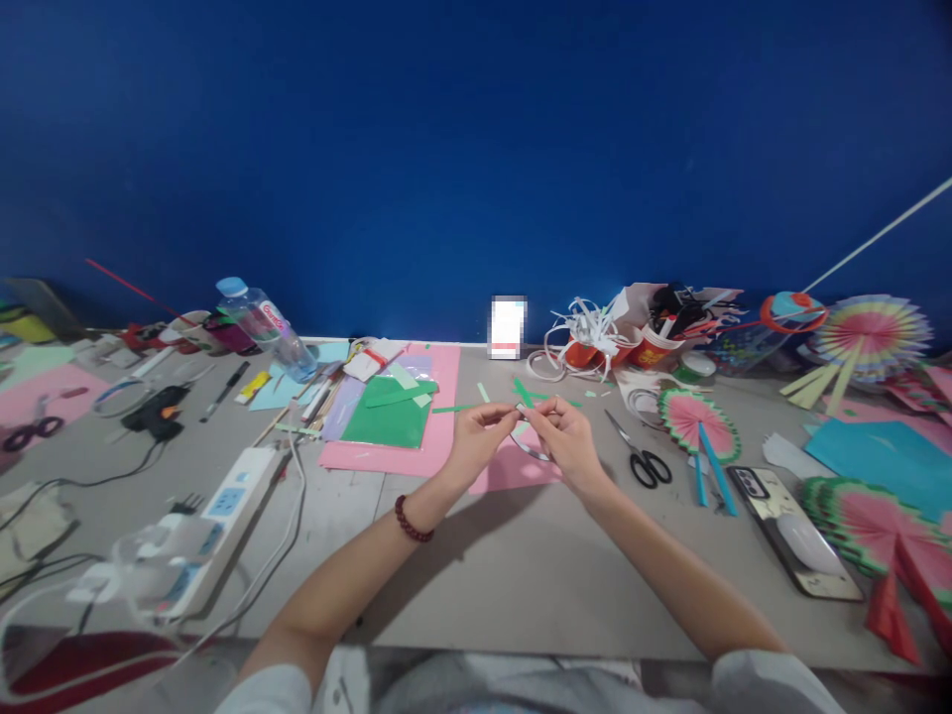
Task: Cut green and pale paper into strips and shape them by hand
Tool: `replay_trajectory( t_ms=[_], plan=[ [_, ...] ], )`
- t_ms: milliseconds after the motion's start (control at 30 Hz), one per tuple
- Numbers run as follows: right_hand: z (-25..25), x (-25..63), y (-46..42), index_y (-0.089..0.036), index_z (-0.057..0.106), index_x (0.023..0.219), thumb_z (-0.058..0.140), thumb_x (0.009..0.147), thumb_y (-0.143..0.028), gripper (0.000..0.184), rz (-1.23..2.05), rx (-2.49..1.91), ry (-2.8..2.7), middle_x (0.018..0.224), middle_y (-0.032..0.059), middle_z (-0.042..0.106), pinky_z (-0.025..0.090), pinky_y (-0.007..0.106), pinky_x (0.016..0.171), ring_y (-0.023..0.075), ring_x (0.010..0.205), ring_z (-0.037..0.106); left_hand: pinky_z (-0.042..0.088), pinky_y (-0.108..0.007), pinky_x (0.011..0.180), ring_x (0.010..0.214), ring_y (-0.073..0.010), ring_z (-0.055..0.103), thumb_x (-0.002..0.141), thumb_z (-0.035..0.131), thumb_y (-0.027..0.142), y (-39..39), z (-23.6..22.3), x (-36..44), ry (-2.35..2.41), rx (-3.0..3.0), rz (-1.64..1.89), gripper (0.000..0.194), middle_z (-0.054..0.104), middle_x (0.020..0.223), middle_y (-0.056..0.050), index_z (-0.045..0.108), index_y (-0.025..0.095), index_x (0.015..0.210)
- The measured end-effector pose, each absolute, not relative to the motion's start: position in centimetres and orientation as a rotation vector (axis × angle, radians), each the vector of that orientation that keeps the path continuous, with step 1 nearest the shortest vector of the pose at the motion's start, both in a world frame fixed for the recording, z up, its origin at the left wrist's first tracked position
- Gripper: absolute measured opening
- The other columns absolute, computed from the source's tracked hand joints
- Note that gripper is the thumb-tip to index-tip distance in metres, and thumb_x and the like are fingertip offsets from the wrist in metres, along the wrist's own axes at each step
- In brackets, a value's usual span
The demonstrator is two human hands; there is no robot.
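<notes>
On the grey table (483,595), I observe left hand (483,434) and right hand (565,436) pinching a thin curved band (531,452) above pink paper (510,479), apparently adjusting it, the next move calling for steady fingertips.

Scissors (637,455) right of right hand (566,438), bottle (269,327) left

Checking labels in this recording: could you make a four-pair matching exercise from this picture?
1. dark red beaded bracelet
2. green sheet in clear packet
3. long white plastic power strip
4. thin pale curved strip

A. lying over large pink paper
B. held by left hand and right hand
C. around left wrist
D. with plugs in it

Pairs: 1-C, 2-A, 3-D, 4-B
</notes>
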State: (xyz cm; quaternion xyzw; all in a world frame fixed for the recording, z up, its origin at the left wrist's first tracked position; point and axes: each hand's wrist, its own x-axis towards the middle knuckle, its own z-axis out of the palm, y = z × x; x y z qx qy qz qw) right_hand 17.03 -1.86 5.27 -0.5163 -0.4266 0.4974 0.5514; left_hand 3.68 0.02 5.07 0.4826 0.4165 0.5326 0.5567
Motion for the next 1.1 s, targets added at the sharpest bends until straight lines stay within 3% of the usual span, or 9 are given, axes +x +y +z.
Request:
replay_trajectory(
  t_ms=[500, 967, 1100],
  plan=[
    [5.59, 16.92, -1.83, -0.020, 0.049, 0.066, 0.072, 0.066, -0.049, 0.037, 1.152, -1.241, -1.029, 0.037, -0.0112, 0.039, 0.024, 0.017, 0.034, 0.0041, 0.034, 0.026, 0.051, -0.029, 0.071, 0.070, -0.0166, 0.065, 0.063, 0.077, 0.029, 0.19, 4.93, 3.63, 0.977, 1.178, 1.261, 0.014, 0.074, 0.075, -0.006, 0.074, 0.017, 0.070],
    [5.37, 16.70, -2.11, -0.020, 0.054, 0.076, 0.069, 0.069, -0.047, 0.032, 1.159, -1.232, -1.061, 0.041, -0.0115, 0.038, 0.035, 0.019, 0.041, 0.0055, 0.039, 0.030, 0.051, -0.034, 0.080, 0.080, -0.0201, 0.067, 0.071, 0.072, 0.036, -0.26, 5.11, 3.63, 0.963, 1.168, 1.312, 0.018, 0.075, 0.081, -0.007, 0.075, 0.018, 0.072],
    [5.06, 16.75, -1.96, -0.019, 0.055, 0.079, 0.068, 0.071, -0.047, 0.032, 1.127, -1.221, -1.102, 0.042, -0.0112, 0.038, 0.029, 0.019, 0.040, 0.0058, 0.040, 0.030, 0.050, -0.035, 0.081, 0.082, -0.0209, 0.066, 0.068, 0.074, 0.036, -0.13, 4.89, 3.67, 0.984, 1.086, 1.308, 0.020, 0.075, 0.084, -0.007, 0.076, 0.018, 0.076]
  ],
)
